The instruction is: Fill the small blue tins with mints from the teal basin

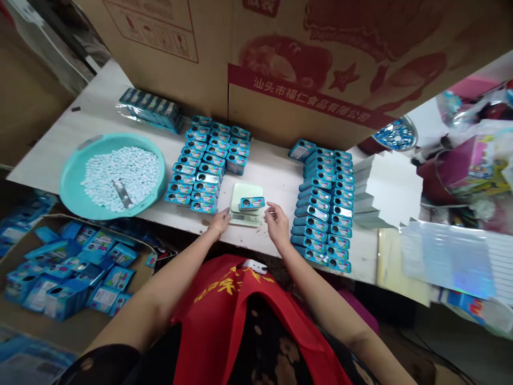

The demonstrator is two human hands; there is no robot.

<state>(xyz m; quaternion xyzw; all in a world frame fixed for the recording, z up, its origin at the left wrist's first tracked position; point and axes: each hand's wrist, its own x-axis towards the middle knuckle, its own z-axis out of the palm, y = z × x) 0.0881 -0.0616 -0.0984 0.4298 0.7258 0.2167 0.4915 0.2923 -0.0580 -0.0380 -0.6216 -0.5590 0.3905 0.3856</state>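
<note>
A pale green kitchen scale (247,190) sits near the table's front edge, with its display toward me. One small blue tin (252,203) lies on the scale, its printed side up. My left hand (220,221) rests at the scale's left front corner, fingers loosely extended, nothing seen in it. To the right of the tin is my right hand (277,221), fingers bent and apart, close to the scale's edge and holding nothing visible. Rows of similar blue tins (203,188) stand left of the scale. More rows of tins (313,223) stand at the right.
A turquoise basin (68,188) of white pellets with a metal scoop (122,193) stands left. Below it, an open carton (24,327) holds loose blue packs. Large cardboard boxes (180,80) wall the back. Folded white card (395,187) and clear plastic sheets (452,259) lie right.
</note>
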